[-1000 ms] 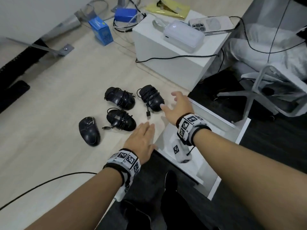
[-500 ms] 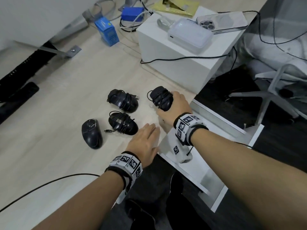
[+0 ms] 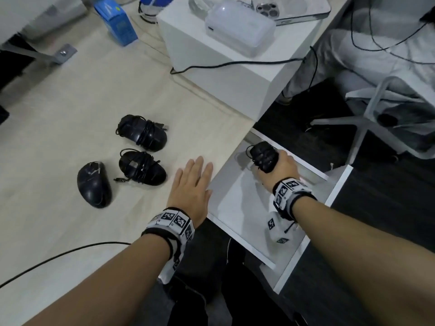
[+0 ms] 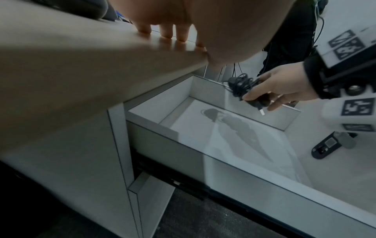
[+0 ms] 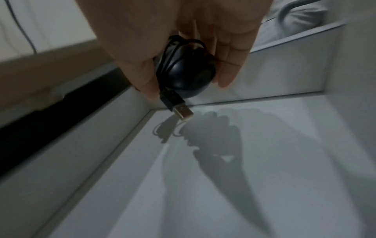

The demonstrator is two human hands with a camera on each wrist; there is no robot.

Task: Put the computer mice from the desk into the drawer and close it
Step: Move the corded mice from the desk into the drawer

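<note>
Still three mice (image 3: 141,161) on desk (image 3: 58,114), one mouse (image 3: 264,156) in right hand (image 3: 280,172).

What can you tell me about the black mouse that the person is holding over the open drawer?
The small black computer mouse, smooth plastic by its look, has its thin black cord wound round its body, and a silver-tipped USB plug hangs free below. The right hand grips it, thumb on one side and fingers on the other. It hangs above the floor of the open white drawer, near its back corner, and casts a shadow there.
</note>
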